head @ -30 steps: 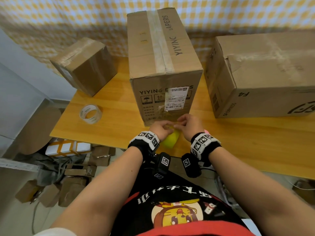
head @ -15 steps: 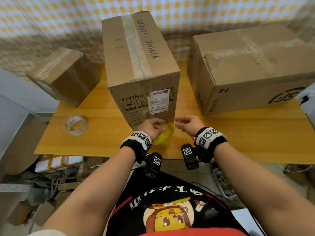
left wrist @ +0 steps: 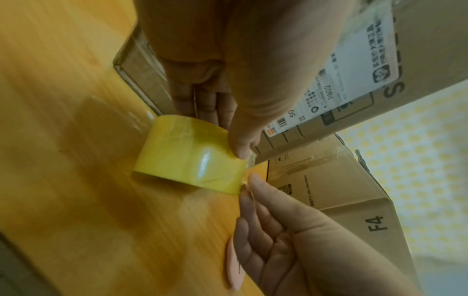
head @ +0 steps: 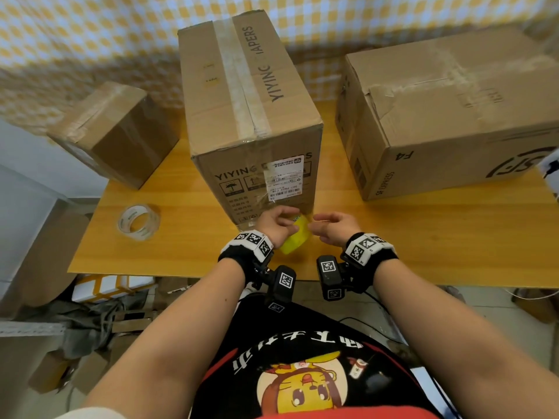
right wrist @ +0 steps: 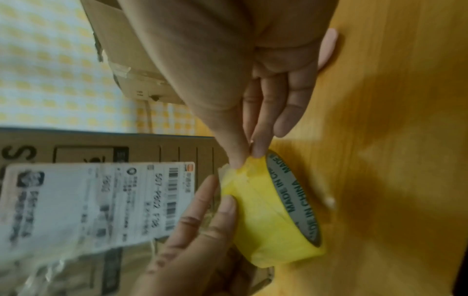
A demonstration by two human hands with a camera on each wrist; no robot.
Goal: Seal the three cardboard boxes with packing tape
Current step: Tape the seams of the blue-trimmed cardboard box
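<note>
Three cardboard boxes stand on the wooden table (head: 393, 237): a small one (head: 118, 134) at the left, a tall one (head: 251, 116) with tape along its top in the middle, and a large one (head: 447, 110) at the right. At the foot of the tall box, my left hand (head: 286, 222) grips a yellow tape roll (head: 295, 241), thumb on top of it (left wrist: 187, 156). Just to its right, my right hand (head: 317, 226) pinches the loose tape end (right wrist: 235, 170) between thumb and forefinger at the roll's edge.
A clear tape roll (head: 139, 222) lies on the table's left side. A small pink object (left wrist: 234, 266) sits on the table under my right hand. Checked cloth covers the wall behind. Cardboard scraps and small boxes (head: 99, 288) litter the floor below the table's near edge.
My right hand drew slightly away from the roll and is now back at its edge, pinching the tape end. The left hand has kept hold of the roll.
</note>
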